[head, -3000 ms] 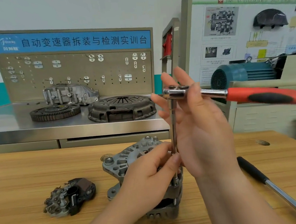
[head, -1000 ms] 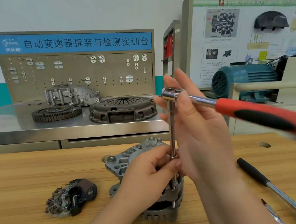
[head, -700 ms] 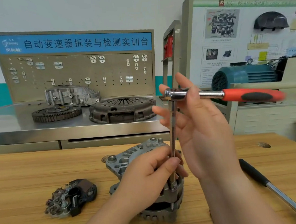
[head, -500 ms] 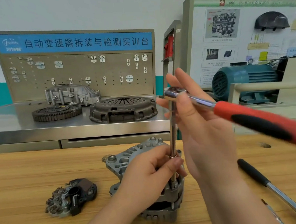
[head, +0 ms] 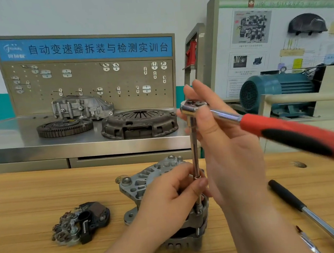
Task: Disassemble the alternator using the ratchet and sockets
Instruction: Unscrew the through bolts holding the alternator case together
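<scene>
A wooden counter (head: 28, 195) fills the near ground. Behind it stands a steel counter (head: 9, 141) carrying a toothed flywheel (head: 64, 128) at left, a dark clutch cover (head: 139, 124) to its right, and a grey aluminium housing (head: 81, 108) farther back. A pegboard (head: 88, 82) under a blue sign (head: 83, 48) rises behind them. At far right, a teal motor (head: 274, 91) sits before a display board (head: 255, 41).

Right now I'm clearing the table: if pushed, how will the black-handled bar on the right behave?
The black-handled bar has a shiny metal shaft, so probably stiff and fairly heavy. Its round handle may let it roll.
</scene>
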Demonstrator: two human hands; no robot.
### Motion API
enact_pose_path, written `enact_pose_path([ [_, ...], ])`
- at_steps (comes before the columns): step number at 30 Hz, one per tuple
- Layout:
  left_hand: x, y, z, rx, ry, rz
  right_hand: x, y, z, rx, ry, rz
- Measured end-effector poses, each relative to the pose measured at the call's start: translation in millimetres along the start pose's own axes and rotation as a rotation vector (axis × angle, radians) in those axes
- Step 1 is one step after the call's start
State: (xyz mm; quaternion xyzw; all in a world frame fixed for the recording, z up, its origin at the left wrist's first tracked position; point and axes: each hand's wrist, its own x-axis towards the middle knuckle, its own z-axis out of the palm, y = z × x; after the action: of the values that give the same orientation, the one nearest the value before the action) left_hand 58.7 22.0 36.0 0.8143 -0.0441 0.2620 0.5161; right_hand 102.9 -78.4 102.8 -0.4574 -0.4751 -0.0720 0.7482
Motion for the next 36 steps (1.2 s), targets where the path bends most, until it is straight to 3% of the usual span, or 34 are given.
enact_pose_path([
  [3, -1.2, 0.2, -1.3, 0.047, -0.036, 0.025, 2.1, 0.4, -2.9, 0.292, -0.003, 0.165],
  [7, -2.1, 0.6, -3.2, 0.134, -0.030, 0.063, 2.1, 0.0, -7.8, 0.374, -0.033, 0.241],
  [11, -1.3, 0.8, -1.6, 0.128, -0.002, 0.018, 4.1, 3.1, -6.1, 0.165, 0.017, 0.059],
  [14, -1.3, 1.8, -0.4, 0.077, 0.019, -0.008, 8.0, 4.7, -5.3, -0.046, -0.069, -0.026],
  [19, -2.3, 1.4, -1.1, 0.042, -0.028, 0.017, 0.4, 6.4, -5.9, 0.365, -0.037, 0.192],
  [22, -1.9, 1.3, -2.5, 0.072, -0.026, 0.041, 4.1, 3.2, -8.1, 0.419, -0.051, 0.285],
  [29, -1.1, 3.2, 1.1, 0.055, 0.020, -0.005, -0.2, 10.0, -2.9, 0.021, 0.116, -0.079],
  [36, -3.3, 3.5, -1.0, 0.117, -0.021, 0.052, 4.9, 3.5, -8.5, 0.421, -0.009, 0.205],
])
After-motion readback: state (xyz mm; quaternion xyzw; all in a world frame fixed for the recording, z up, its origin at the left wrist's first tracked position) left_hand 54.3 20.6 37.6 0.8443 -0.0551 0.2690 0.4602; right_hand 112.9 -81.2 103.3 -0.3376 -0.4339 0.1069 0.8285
